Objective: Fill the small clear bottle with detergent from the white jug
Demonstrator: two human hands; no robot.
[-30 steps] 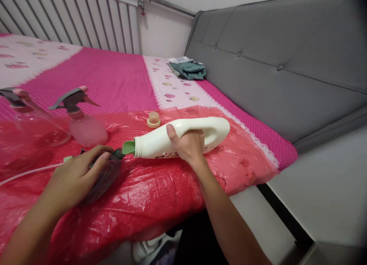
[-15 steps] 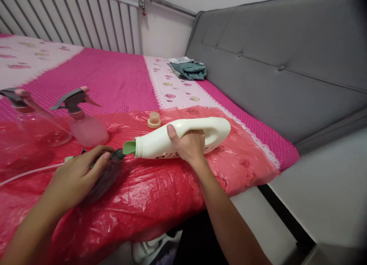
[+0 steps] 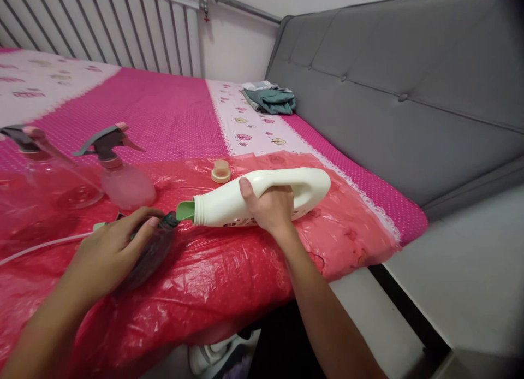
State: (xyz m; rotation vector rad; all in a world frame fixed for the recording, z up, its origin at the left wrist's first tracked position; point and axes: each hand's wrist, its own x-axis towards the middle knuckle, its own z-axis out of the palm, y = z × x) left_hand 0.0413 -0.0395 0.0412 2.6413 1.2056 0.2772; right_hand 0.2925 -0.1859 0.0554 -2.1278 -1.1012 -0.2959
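My right hand (image 3: 272, 207) is closed round the handle of a white detergent jug (image 3: 229, 201), which is tipped nearly flat with its mouth to the left. The jug's green pouring spout (image 3: 185, 210) meets the neck of a dark, see-through bottle (image 3: 153, 256). That bottle leans toward the jug, with my left hand (image 3: 110, 248) wrapped over its upper side. Whether liquid is flowing I cannot make out. Behind the jug, a cream cap (image 3: 221, 172) rests on the red plastic sheet (image 3: 196, 280).
To the left stand a spray bottle with pink liquid (image 3: 126, 185) and a clear spray bottle (image 3: 51, 177). A thin pale tube (image 3: 45, 247) lies near my left hand. Folded clothes (image 3: 270, 99) sit farther back on the bed, by the grey headboard (image 3: 393, 73).
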